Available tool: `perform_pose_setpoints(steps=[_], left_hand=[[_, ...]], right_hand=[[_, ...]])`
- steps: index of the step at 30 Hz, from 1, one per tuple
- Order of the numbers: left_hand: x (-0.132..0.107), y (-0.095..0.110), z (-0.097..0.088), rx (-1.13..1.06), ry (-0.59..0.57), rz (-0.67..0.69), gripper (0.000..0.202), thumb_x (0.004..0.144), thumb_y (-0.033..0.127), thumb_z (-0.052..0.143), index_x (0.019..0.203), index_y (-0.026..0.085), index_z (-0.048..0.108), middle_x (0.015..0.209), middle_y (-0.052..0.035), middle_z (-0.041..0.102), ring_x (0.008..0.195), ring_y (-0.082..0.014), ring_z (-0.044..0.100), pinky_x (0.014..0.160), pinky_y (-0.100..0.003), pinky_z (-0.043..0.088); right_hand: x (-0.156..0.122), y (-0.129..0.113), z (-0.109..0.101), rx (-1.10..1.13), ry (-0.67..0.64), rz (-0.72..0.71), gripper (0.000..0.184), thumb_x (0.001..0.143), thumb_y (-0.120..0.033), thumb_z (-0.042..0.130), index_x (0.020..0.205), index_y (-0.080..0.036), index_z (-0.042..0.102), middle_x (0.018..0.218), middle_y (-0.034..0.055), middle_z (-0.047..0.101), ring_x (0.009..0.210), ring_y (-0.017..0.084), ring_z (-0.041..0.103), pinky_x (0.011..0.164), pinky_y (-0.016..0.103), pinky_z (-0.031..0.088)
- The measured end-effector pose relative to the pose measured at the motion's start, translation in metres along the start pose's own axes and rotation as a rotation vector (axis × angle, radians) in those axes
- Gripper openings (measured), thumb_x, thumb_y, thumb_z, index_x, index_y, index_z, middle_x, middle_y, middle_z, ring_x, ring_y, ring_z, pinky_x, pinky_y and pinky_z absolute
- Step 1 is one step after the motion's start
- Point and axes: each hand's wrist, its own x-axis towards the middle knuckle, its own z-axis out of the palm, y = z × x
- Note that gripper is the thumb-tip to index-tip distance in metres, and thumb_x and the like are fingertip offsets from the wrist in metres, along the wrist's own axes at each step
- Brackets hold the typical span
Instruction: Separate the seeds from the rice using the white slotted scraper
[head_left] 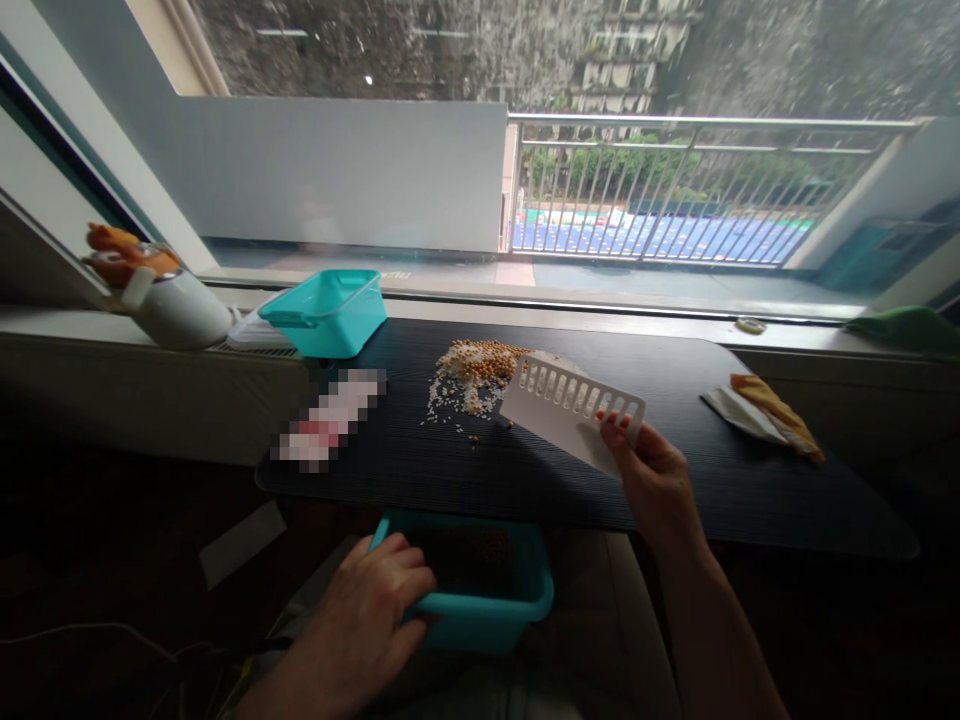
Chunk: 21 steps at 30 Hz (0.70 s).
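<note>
My right hand (pixel 651 470) grips a flat white slotted scraper (pixel 562 425) by its right end, holding it tilted above the dark table. Just past the scraper's left end lies a heap of soybeans (pixel 491 358) mixed with white rice grains (pixel 469 390), some of them scattered toward the front. Below the table's front edge, my left hand (pixel 386 590) is closed over the left rim of a turquoise plastic bin (pixel 532 600) at my lap. Small grains or beans show dimly inside that bin; its shaded bottom is hard to make out.
A second turquoise bin (pixel 337 315) stands at the table's back left. Beside it on the sill is a white pot (pixel 176 305) with an orange figure. A yellow and white cloth or packet (pixel 772 415) lies at the right. The dark table (pixel 420 480) ends above my lap.
</note>
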Motion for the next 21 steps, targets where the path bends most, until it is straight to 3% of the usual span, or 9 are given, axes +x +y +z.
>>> perform_pose_setpoints(steps=[6,10,16,21], left_hand=[[0.002,0.005,0.0,-0.014,-0.012,0.011,0.008,0.075,0.011,0.058,0.072,0.018,0.062,0.082,-0.0005,0.065,0.088,-0.0206,0.055,0.078,-0.036,0.034],[0.002,0.007,0.001,-0.018,0.0,0.031,0.009,0.075,0.011,0.057,0.07,0.018,0.06,0.081,0.0,0.064,0.086,-0.0198,0.055,0.078,-0.036,0.034],[0.001,0.006,0.001,-0.016,-0.014,0.024,0.009,0.075,0.011,0.057,0.07,0.018,0.061,0.082,-0.0007,0.065,0.088,-0.0203,0.055,0.078,-0.036,0.035],[0.001,0.006,-0.002,0.004,-0.026,-0.004,0.009,0.075,0.011,0.058,0.07,0.018,0.061,0.084,-0.0018,0.066,0.09,-0.0215,0.056,0.078,-0.037,0.036]], right_hand=[[-0.019,-0.004,-0.028,0.047,-0.014,0.065,0.027,0.065,-0.045,0.082,0.084,-0.026,0.077,0.088,0.0013,0.077,0.088,0.019,0.068,0.093,0.037,0.05],[-0.026,-0.007,-0.036,0.047,0.021,0.082,0.026,0.065,-0.045,0.082,0.083,-0.027,0.077,0.088,0.001,0.077,0.087,0.019,0.068,0.093,0.037,0.05],[-0.041,-0.015,-0.032,-0.005,-0.184,0.127,0.026,0.066,-0.047,0.081,0.079,-0.024,0.078,0.082,0.0019,0.076,0.081,0.018,0.067,0.079,0.028,0.053],[-0.035,-0.014,-0.012,-0.005,-0.203,0.058,0.024,0.074,-0.045,0.076,0.085,-0.024,0.077,0.089,0.0024,0.076,0.086,0.019,0.067,0.082,0.029,0.052]])
